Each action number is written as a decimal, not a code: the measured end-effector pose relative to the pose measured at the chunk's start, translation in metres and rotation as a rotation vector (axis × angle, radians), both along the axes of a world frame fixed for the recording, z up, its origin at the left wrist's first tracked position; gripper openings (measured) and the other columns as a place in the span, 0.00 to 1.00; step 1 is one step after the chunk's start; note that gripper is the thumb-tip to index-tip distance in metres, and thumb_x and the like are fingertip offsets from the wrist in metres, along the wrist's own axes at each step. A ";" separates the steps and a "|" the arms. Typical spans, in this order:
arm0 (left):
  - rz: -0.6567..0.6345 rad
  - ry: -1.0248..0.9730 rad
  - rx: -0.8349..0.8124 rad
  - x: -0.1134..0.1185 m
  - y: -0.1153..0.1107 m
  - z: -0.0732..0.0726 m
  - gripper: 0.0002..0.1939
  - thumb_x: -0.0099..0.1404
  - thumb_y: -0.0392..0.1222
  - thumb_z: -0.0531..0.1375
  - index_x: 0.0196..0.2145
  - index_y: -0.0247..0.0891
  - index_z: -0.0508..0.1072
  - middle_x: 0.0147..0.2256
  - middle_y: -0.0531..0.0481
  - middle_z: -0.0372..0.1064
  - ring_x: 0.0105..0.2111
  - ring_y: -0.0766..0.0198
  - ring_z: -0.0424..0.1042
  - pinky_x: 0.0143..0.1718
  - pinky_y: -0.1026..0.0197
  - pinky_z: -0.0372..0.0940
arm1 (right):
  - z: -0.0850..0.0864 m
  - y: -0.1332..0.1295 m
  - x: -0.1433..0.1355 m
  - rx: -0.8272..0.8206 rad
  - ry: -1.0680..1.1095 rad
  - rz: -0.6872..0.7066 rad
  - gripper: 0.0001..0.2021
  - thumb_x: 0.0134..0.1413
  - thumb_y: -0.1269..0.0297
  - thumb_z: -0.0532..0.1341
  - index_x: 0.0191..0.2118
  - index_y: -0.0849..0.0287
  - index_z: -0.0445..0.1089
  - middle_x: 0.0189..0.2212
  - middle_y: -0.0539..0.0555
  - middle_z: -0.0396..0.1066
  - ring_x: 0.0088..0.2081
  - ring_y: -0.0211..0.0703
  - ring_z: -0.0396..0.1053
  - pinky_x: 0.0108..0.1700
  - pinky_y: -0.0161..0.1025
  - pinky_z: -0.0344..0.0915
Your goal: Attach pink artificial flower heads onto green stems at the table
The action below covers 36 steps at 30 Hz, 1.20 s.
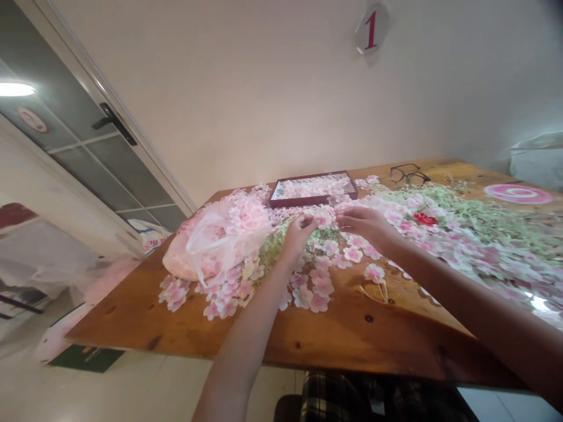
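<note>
My left hand (pixel 303 228) reaches over the middle of the wooden table, thumb and fingertips pinched together at the edge of a pink-and-white artificial flower (pixel 324 219). Just right of that blossom is my right hand (pixel 363 223), its fingers stretched toward the flower and slightly apart; whether the fingertips touch anything is unclear. Below both hands lie pale green stems (pixel 275 246) among more loose fabric blossoms (pixel 352 254). A thin mesh bag (pixel 215 240) full of pink petals sits to the left of my left hand.
Behind my hands stands a dark-rimmed box (pixel 299 202) holding pale blossoms. A large heap of green stems (pixel 488 220) and flowers spreads right, with a red flower (pixel 425 219) on it. Eyeglasses (pixel 409 174) and a pink round sticker (pixel 519 193) lie farther back. A loop of string (pixel 380 293) lies in front.
</note>
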<state>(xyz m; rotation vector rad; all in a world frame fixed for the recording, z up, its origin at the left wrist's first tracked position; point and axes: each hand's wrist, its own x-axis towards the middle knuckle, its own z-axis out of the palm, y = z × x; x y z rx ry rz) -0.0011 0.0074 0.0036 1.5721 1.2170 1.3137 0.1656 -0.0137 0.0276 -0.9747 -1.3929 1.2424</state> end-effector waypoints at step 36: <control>-0.193 -0.182 -0.029 0.018 -0.025 0.017 0.12 0.48 0.43 0.59 0.31 0.35 0.69 0.32 0.49 0.68 0.33 0.67 0.67 0.39 0.62 0.60 | -0.021 -0.009 -0.018 0.003 0.141 -0.119 0.08 0.42 0.61 0.58 0.25 0.62 0.66 0.26 0.52 0.65 0.31 0.36 0.62 0.34 0.35 0.59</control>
